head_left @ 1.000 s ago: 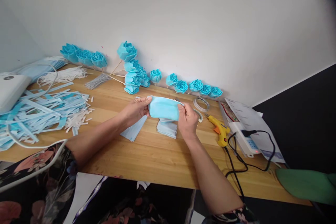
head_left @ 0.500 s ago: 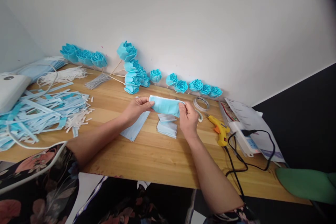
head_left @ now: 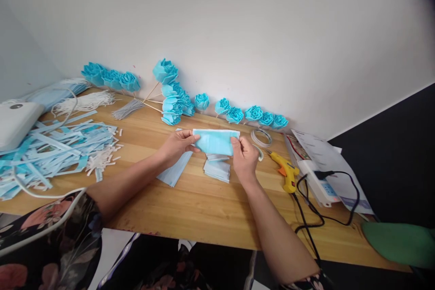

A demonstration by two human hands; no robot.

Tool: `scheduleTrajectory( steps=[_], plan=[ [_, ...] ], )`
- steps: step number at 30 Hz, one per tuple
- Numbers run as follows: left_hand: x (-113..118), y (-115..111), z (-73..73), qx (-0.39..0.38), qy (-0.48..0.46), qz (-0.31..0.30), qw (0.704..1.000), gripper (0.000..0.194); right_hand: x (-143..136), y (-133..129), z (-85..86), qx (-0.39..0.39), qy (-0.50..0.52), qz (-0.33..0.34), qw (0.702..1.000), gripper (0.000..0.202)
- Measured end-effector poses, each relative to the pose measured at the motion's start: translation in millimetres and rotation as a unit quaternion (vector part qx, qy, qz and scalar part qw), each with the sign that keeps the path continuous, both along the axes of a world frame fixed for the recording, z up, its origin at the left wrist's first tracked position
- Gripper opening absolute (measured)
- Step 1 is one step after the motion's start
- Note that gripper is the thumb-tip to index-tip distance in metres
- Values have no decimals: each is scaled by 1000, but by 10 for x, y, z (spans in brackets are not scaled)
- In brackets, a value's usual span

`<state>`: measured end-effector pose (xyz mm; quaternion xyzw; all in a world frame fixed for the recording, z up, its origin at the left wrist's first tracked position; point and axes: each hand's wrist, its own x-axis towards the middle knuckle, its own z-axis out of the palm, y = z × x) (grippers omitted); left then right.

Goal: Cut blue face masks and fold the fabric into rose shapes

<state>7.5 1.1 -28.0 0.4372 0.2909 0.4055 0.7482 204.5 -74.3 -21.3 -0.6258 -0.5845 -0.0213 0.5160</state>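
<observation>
A light blue piece of face-mask fabric (head_left: 216, 142) with a white top edge is stretched between my hands above the wooden table. My left hand (head_left: 180, 145) pinches its left end between thumb and fingers. At the right end, my right hand (head_left: 244, 154) grips it the same way, thumb in front. Below the fabric lie several small folded pale blue pieces (head_left: 217, 171). A longer flat pale blue sheet (head_left: 175, 170) rests on the table under my left hand.
Blue fabric flowers (head_left: 171, 99) on sticks line the wall. Cut strips (head_left: 64, 145) are heaped at left beside a white device (head_left: 20, 122). To the right lie tape (head_left: 261, 137), a yellow glue gun (head_left: 287, 172) with its black cable, and a power strip (head_left: 319, 183).
The fabric piece has turned to face me more fully and looks flatter and taller, with its white top edge showing. Both hands keep their hold; the view has shifted slightly.
</observation>
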Motion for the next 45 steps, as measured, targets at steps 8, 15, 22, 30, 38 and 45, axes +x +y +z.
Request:
scheduleTrajectory(
  steps=[8,15,22,30,38,45],
  plan=[
    [6,-17,16,7,-11,-9,1000,36,-8,-1,10,-12,0,-2,1000,40],
    [4,-22,31,20,-3,-10,1000,38,-16,-3,9,-15,-19,-18,1000,39],
    [-4,-20,43,17,25,13,999,40,-2,9,-17,5,-33,-3,999,41],
    [0,8,21,-26,-26,23,999,39,-33,-15,-8,18,-108,33,993,36],
    [21,-40,76,2,-46,-7,999,32,-39,-24,8,12,-78,27,997,38],
    [-13,-72,180,16,-36,0,999,35,-75,-15,29,-3,5,20,1000,41]
  ],
)
